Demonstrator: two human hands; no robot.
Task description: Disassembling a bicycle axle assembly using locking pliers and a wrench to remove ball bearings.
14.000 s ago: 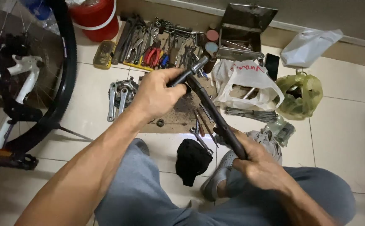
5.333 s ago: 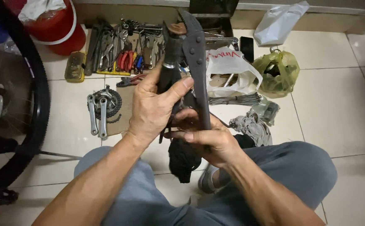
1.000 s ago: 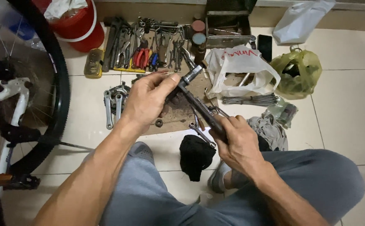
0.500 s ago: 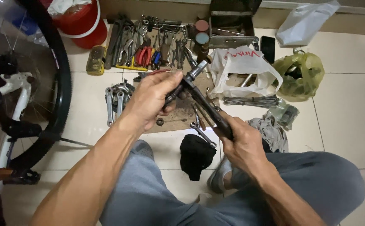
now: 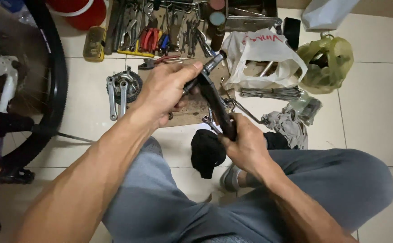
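Above our lap over the tiled floor (image 5: 376, 103), bicycle wheel (image 5: 54, 81) at left, our left hand (image 5: 167, 90) clamped near the upper end of the dark bar tool (image 5: 214, 101), slightly lower than half a second ago, our right hand (image 5: 246, 144) gripping its lower end, forearms converging.

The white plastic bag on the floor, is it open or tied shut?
Open. The white plastic bag lies with its mouth spread wide, and long metal parts show inside it.
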